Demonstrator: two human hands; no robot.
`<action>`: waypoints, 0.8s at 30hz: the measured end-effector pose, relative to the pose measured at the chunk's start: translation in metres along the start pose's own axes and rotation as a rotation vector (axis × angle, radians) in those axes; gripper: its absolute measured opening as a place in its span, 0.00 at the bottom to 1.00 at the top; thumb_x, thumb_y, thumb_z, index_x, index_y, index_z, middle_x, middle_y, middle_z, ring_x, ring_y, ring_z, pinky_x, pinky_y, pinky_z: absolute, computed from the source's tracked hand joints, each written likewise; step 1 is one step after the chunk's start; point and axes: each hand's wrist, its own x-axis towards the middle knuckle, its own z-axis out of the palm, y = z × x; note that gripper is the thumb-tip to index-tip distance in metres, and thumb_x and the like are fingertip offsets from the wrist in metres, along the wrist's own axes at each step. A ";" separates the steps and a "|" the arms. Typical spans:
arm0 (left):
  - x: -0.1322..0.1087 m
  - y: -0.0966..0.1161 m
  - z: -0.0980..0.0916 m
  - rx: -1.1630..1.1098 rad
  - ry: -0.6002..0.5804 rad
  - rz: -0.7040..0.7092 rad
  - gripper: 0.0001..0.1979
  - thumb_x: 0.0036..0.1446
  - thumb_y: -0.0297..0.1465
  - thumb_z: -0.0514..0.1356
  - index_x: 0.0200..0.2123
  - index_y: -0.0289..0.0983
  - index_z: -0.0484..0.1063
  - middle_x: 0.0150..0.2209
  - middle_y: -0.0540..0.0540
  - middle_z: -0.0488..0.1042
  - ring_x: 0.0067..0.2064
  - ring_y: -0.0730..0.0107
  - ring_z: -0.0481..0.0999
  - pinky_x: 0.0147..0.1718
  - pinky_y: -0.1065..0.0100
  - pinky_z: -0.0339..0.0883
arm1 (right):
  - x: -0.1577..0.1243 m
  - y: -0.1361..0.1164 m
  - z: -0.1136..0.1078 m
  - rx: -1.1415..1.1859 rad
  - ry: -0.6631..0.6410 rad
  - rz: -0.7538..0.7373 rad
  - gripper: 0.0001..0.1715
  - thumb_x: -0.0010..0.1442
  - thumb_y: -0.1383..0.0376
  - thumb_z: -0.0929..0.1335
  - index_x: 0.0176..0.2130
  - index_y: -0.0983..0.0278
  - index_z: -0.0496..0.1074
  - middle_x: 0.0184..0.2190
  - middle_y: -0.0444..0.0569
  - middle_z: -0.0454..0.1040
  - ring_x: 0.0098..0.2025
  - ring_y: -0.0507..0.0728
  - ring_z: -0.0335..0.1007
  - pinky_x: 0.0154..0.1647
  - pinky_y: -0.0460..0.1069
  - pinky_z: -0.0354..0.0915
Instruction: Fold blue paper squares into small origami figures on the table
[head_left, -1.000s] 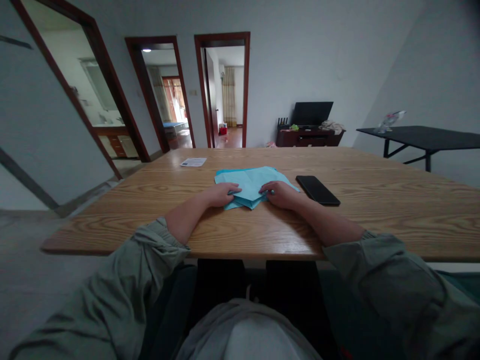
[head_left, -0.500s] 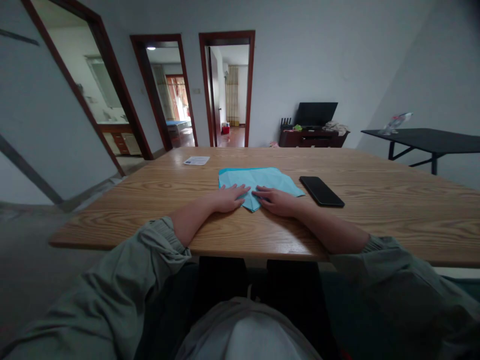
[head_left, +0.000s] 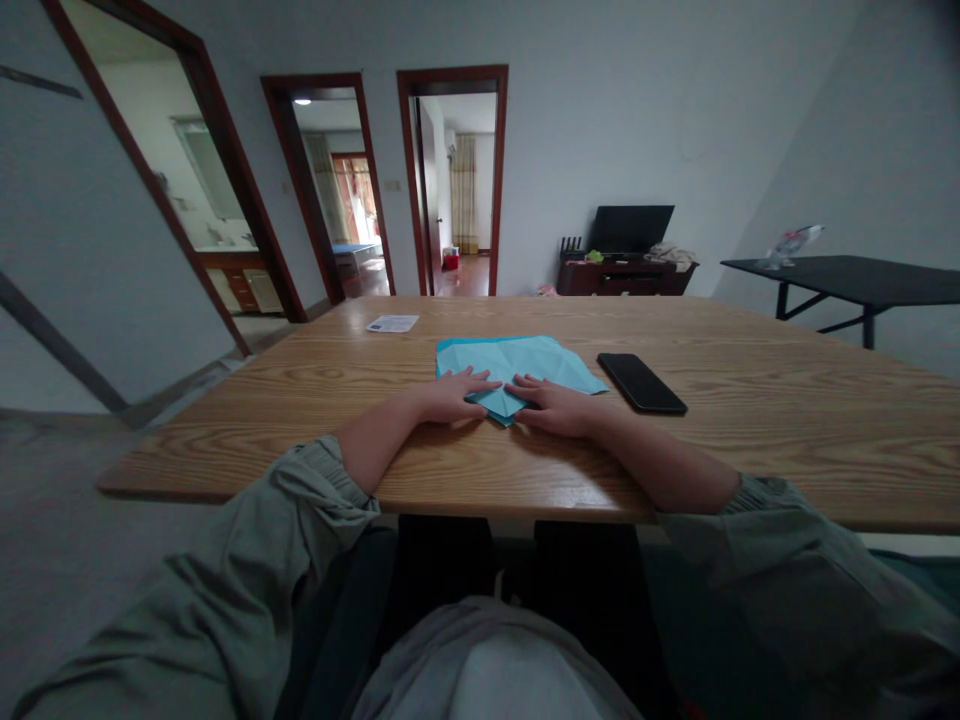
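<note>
Pale blue paper (head_left: 517,365) lies folded on the wooden table (head_left: 750,450), wider side to side than front to back, its crisp point aimed toward my chest and sitting between my hands. My left hand (head_left: 454,395) and right hand (head_left: 551,407) rest flat and open, fingers spread, their tips on the paper's lower edges, pressing without pinching anything. Neither hand is clearly nearer; they sit about evenly either side of the point. A glossy black phone (head_left: 641,383) lies just right of the paper.
</note>
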 end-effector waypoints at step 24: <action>0.011 -0.018 0.007 -0.217 0.327 -0.038 0.21 0.59 0.37 0.53 0.54 0.36 0.68 0.33 0.47 0.74 0.33 0.71 0.70 0.35 0.70 0.63 | 0.003 0.000 -0.006 0.042 0.282 0.071 0.20 0.64 0.56 0.60 0.33 0.63 0.76 0.30 0.50 0.75 0.30 0.55 0.68 0.33 0.48 0.60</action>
